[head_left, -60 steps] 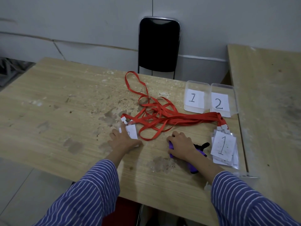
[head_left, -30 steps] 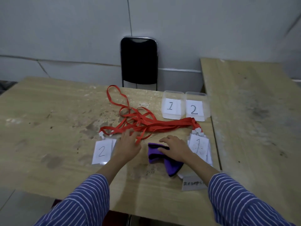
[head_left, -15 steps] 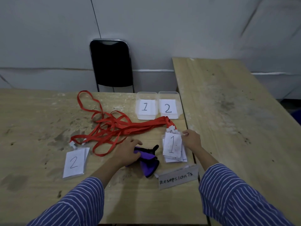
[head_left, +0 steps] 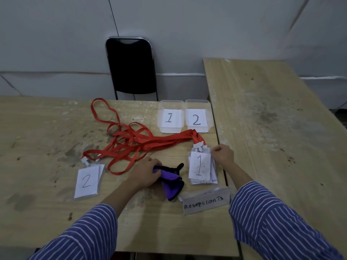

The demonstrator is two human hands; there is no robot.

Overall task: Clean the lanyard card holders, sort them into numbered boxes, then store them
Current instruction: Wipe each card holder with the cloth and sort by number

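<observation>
A stack of clear card holders with a paper marked 1 (head_left: pixel 200 167) lies near the table's right edge. My right hand (head_left: pixel 222 154) pinches the stack's upper right corner. Their red lanyards (head_left: pixel 135 142) tangle across the table's middle. My left hand (head_left: pixel 144 173) grips a purple and black cloth (head_left: pixel 171 182) just left of that stack. A card holder marked 2 (head_left: pixel 87 182) lies flat at the left, still on its lanyard. Two clear boxes labelled 1 (head_left: pixel 170 117) and 2 (head_left: pixel 196 117) stand side by side at the back.
A clear sign reading "Resepsionts" (head_left: pixel 205 201) stands near the front edge, beside the cloth. A second wooden table (head_left: pixel 272 128) adjoins on the right. A black chair (head_left: pixel 131 66) stands behind the stained table (head_left: pixel 37 137), against the wall.
My right hand left the purple cloth and moved right to the stack marked 1. My left hand came off the card marked 2 and took hold of the cloth. The view swung right.
</observation>
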